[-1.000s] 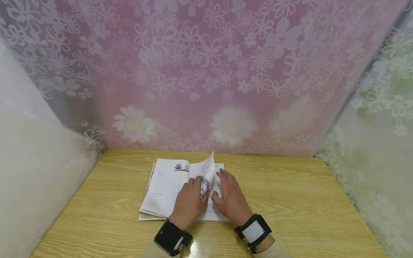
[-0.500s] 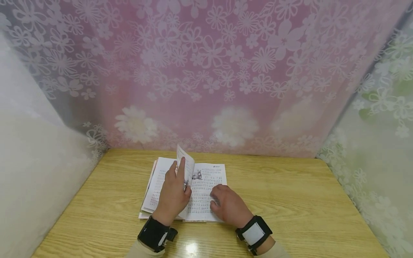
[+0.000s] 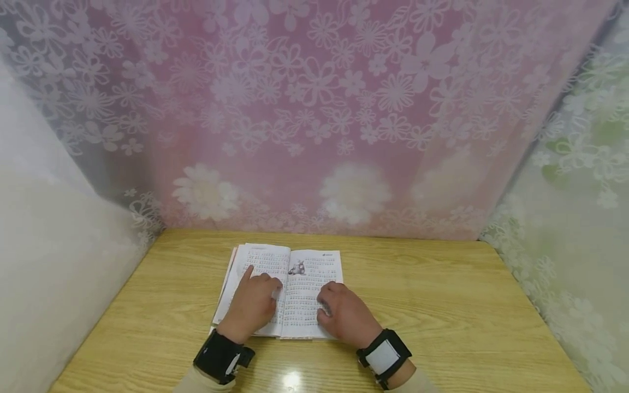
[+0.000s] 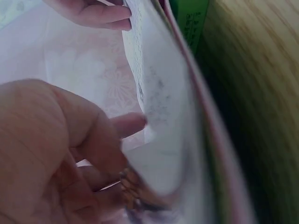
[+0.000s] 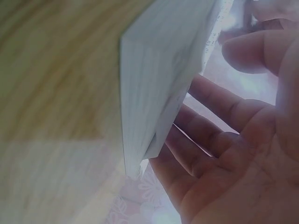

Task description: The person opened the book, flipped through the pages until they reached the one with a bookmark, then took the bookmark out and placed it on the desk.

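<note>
Book (image 3: 301,316) lies spread, gutter (image 3: 285,295) running away from me, my left hand (image 3: 251,304) and right hand (image 3: 348,315) on facing pages (image 3: 306,299), fingers relaxed, gripping nothing.

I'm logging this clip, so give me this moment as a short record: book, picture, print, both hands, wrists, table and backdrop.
Book: open on the table
Picture: grey, upper part of the right page
Print: rows on both pages, too small to read
Left hand: over the left page
Right hand: at the right page's outer side, fingers bent
Wrists: a black band on each, the right band showing a white panel
Table: yellowish wood grain
Backdrop: pink with white flowers
</note>
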{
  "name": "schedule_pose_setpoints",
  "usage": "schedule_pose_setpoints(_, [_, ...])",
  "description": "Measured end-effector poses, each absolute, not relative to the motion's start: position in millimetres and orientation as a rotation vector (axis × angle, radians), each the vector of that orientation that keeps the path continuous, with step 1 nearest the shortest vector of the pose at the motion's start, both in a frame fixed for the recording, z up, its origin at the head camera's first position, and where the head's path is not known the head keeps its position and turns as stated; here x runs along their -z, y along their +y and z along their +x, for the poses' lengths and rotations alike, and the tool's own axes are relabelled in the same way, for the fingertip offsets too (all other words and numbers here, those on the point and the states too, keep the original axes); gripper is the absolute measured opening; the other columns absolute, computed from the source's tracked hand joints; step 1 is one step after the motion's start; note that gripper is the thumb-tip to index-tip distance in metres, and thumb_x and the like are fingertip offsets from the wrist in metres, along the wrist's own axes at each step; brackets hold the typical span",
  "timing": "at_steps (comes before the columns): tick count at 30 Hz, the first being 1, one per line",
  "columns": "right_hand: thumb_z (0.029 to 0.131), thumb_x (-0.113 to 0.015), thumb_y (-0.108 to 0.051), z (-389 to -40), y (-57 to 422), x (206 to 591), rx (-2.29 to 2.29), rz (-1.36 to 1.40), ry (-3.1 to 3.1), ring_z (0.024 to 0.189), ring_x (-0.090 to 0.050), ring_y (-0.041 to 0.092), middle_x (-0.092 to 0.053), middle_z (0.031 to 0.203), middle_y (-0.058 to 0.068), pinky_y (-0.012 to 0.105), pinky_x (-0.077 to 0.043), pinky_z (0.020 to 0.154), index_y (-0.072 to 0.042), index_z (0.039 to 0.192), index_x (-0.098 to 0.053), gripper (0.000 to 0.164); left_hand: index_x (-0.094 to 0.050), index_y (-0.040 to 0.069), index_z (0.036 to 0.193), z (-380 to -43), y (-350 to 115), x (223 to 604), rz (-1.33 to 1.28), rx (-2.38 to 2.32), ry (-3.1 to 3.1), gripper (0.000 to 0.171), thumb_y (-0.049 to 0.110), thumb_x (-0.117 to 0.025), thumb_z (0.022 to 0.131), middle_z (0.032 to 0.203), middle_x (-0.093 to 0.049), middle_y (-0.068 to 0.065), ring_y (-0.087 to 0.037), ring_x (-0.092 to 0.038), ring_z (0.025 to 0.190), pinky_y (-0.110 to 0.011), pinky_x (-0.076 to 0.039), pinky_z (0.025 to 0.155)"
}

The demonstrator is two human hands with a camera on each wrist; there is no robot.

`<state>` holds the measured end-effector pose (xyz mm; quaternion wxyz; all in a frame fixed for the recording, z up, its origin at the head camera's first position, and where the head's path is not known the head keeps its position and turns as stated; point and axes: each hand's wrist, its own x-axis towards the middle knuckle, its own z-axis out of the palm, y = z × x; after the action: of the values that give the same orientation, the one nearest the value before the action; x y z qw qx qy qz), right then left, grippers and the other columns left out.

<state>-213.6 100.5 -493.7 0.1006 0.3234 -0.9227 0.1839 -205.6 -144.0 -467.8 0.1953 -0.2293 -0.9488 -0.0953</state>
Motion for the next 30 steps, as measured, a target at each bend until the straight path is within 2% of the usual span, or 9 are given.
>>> schedule_pose_setpoints(2, [0.087, -0.061, -0.026, -214, 100, 494, -0.541, 0.956, -2.740, 0.102, -0.056, 0.014, -0.059, 0.108, 0.000, 0.031, -0.045, 0.092, -0.014, 0.099, -0.064, 0.017, -0.069, 0.015, 0.087, -204, -144, 467, -0.646, 0.239, -2.709, 0.017, 0.004, -0.063, 0.077, 0.073, -0.062, 0.002, -0.019, -0.061, 0.079, -0.053, -0.032, 0.100])
schedule_pose_setpoints(3, [0.088, -0.060, -0.026, -214, 99, 494, -0.541, 0.957, -2.745, 0.103, -0.056, 0.014, -0.059, 0.108, 0.000, 0.032, -0.045, 0.092, -0.014, 0.099, -0.064, 0.017, -0.068, 0.016, 0.084, -202, -144, 467, -0.646, 0.237, -2.737, 0.013, 0.006, -0.061, 0.081, 0.070, -0.060, 0.004, -0.018, -0.061, 0.077, -0.053, -0.033, 0.100])
schedule_pose_setpoints(6, [0.088, -0.060, -0.026, -214, 98, 494, -0.542, 0.964, -2.743, 0.103, -0.056, 0.015, -0.059, 0.108, 0.000, 0.032, -0.044, 0.093, -0.013, 0.099, -0.064, 0.017, -0.065, 0.017, 0.080, -201, -143, 463, -0.603, 0.258, -2.819, 0.016, 0.020, -0.057, 0.093, 0.065, -0.057, 0.005, -0.019, -0.061, 0.075, -0.052, -0.037, 0.095])
schedule_pose_setpoints(9, [0.088, -0.061, -0.025, -214, 98, 492, -0.540, 0.970, -2.736, 0.102, -0.056, 0.014, -0.059, 0.107, 0.000, 0.031, -0.045, 0.093, -0.013, 0.099, -0.064, 0.017, -0.063, 0.012, 0.085, -204, -139, 461, -0.513, 0.348, -2.923, 0.020, 0.031, -0.063, 0.091, 0.065, -0.053, 0.002, -0.020, -0.056, 0.064, -0.043, -0.046, 0.074])
schedule_pose_setpoints(11, [0.088, -0.061, -0.025, -214, 98, 492, -0.539, 0.973, -2.730, 0.101, -0.057, 0.014, -0.059, 0.107, 0.000, 0.031, -0.045, 0.092, -0.013, 0.099, -0.064, 0.016, -0.061, 0.008, 0.087, -206, -137, 462, -0.444, 0.383, -2.984, 0.028, 0.035, -0.070, 0.084, 0.066, -0.049, -0.001, -0.020, -0.051, 0.059, -0.037, -0.043, 0.059])
schedule_pose_setpoints(13, [0.087, -0.061, -0.024, -214, 97, 492, -0.545, 0.977, -2.725, 0.100, -0.057, 0.014, -0.059, 0.106, 0.000, 0.031, -0.046, 0.091, -0.013, 0.098, -0.064, 0.015, -0.060, 0.007, 0.090, -207, -135, 466, -0.387, 0.428, -3.026, 0.033, 0.033, -0.076, 0.078, 0.072, -0.046, -0.004, -0.020, -0.045, 0.061, -0.034, -0.037, 0.052])
schedule_pose_setpoints(17, [0.087, -0.061, -0.024, -213, 97, 491, -0.550, 0.982, -2.715, 0.099, -0.057, 0.014, -0.059, 0.105, -0.001, 0.031, -0.046, 0.090, -0.014, 0.096, -0.064, 0.014, -0.057, 0.005, 0.097, -209, -133, 472, -0.340, 0.500, -3.060, 0.038, 0.030, -0.078, 0.078, 0.088, -0.045, -0.011, -0.028, -0.046, 0.076, -0.038, -0.040, 0.059])
schedule_pose_setpoints(24, [0.088, -0.060, -0.025, -214, 99, 491, -0.550, 0.972, -2.733, 0.101, -0.056, 0.014, -0.059, 0.106, -0.002, 0.031, -0.045, 0.092, -0.014, 0.099, -0.064, 0.016, -0.049, 0.004, 0.137, -216, -136, 473, -0.397, 0.631, -3.118, 0.064, 0.028, -0.074, 0.083, 0.112, -0.054, -0.019, -0.038, -0.055, 0.099, -0.046, -0.046, 0.077])
schedule_pose_setpoints(30, [0.089, -0.060, -0.025, -216, 101, 493, -0.555, 0.977, -2.729, 0.102, -0.055, 0.014, -0.058, 0.107, -0.002, 0.031, -0.044, 0.092, -0.014, 0.100, -0.064, 0.016, -0.049, 0.003, 0.140, -213, -136, 474, -0.453, 0.595, -3.098, 0.063, 0.027, -0.070, 0.086, 0.110, -0.054, -0.019, -0.040, -0.054, 0.100, -0.047, -0.045, 0.078])
